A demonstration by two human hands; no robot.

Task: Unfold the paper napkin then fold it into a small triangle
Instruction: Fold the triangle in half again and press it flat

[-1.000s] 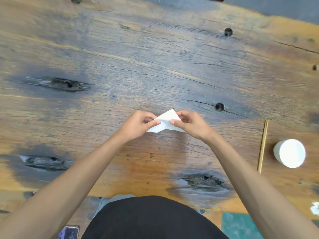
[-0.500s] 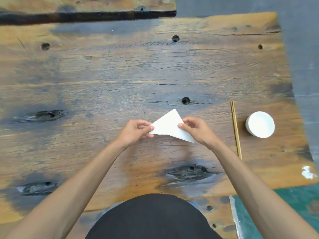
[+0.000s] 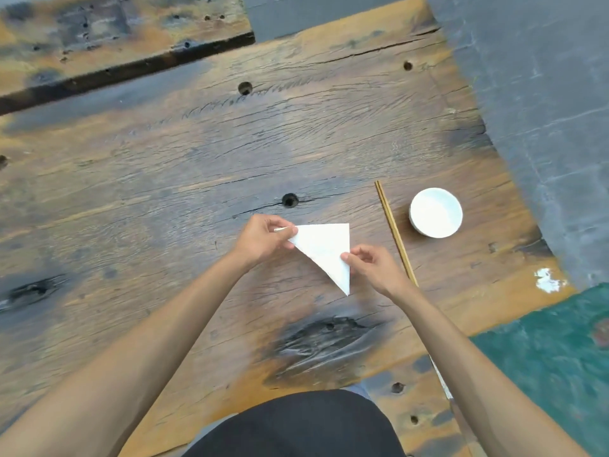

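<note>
The white paper napkin (image 3: 326, 249) is folded into a flat triangle, with one corner pointing toward me and a straight top edge. My left hand (image 3: 263, 240) pinches its left corner between thumb and fingers. My right hand (image 3: 372, 263) pinches its right edge near the lower point. The napkin sits at or just above the weathered wooden table (image 3: 164, 179); whether it touches the wood is unclear.
A pair of wooden chopsticks (image 3: 393, 230) lies just right of my right hand. A small white bowl (image 3: 435, 212) stands beyond them. The table's right edge (image 3: 514, 192) borders grey floor, with a green surface at lower right.
The napkin has turned from a small, partly hidden shape into a larger open triangle, and my hands have spread apart to its two ends. The camera view has shifted right.
</note>
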